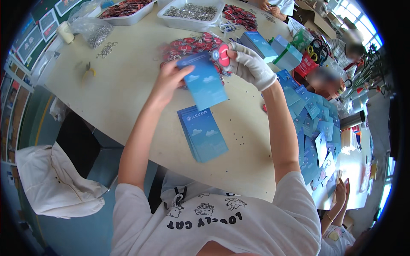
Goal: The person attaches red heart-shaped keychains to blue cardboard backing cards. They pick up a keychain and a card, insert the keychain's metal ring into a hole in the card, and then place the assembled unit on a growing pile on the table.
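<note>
A blue card (pixel 207 88) with white clouds is held by its upper left edge in my bare left hand (pixel 169 82), the fingers closed on it. My right hand (pixel 252 66), in a white glove, pinches a red oval keychain (pixel 223 56) with a grey round part, right beside the card's upper corner. Behind both hands lies a heap of red keychains (pixel 188 46), partly hidden by the card and my hands. Nearer to me on the table is a fanned stack of matching blue cards (pixel 206 137).
White trays hold metal rings (pixel 190 10) and red pieces (pixel 126 8) at the back. Yellow-handled pliers (pixel 89 72) and a plastic bag (pixel 98 35) lie on the left. Blue boxes (pixel 258 46) and a large spread of blue cards (pixel 314 119) lie right. Co-workers' hands (pixel 341 192) are nearby.
</note>
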`<state>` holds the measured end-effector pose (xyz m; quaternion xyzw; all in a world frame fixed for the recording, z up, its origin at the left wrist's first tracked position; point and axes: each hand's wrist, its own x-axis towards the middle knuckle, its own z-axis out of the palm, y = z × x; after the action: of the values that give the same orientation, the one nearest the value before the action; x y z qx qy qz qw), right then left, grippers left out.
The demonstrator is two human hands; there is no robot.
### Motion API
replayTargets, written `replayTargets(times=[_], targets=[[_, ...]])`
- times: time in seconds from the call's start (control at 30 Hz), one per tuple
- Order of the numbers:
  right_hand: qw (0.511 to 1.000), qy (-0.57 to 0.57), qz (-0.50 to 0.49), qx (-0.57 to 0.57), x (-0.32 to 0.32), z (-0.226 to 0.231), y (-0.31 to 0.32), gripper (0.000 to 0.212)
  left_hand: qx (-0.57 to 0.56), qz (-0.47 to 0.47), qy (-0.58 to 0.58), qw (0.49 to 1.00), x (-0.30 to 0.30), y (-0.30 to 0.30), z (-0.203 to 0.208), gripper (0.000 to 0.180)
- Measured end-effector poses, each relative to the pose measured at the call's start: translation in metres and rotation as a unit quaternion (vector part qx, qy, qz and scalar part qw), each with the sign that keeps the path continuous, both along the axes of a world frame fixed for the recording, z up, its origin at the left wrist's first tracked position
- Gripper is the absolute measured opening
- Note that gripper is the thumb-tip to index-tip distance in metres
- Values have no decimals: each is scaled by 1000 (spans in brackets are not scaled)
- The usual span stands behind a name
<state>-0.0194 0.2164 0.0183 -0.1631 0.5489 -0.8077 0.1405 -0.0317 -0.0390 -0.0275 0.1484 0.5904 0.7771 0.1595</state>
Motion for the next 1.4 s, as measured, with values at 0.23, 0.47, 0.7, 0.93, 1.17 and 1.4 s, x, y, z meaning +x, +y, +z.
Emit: replayTargets(times=[0.23, 0.47, 0.7, 0.93, 1.17, 1.4], targets=[[867, 321, -161, 345, 40, -5, -29, 29, 195, -21, -75, 978, 15, 30, -3, 23], [698, 515, -211, 450, 56, 8, -42, 42, 83, 86, 89, 989, 21, 28, 2, 15], [772, 315, -399, 381, 44, 7, -61, 25, 48, 143, 259, 954, 21, 39, 2, 14], [890, 190, -327, 254, 47, 4, -63, 24, 162, 38, 121, 979, 31, 36, 11, 21], [894, 201, -333, 221, 48, 0, -70, 25, 219, 78, 51, 971, 35, 43, 6, 17], [893, 185, -304, 276, 47, 2, -72, 34, 242, 74, 49, 966, 38, 40, 8, 16]])
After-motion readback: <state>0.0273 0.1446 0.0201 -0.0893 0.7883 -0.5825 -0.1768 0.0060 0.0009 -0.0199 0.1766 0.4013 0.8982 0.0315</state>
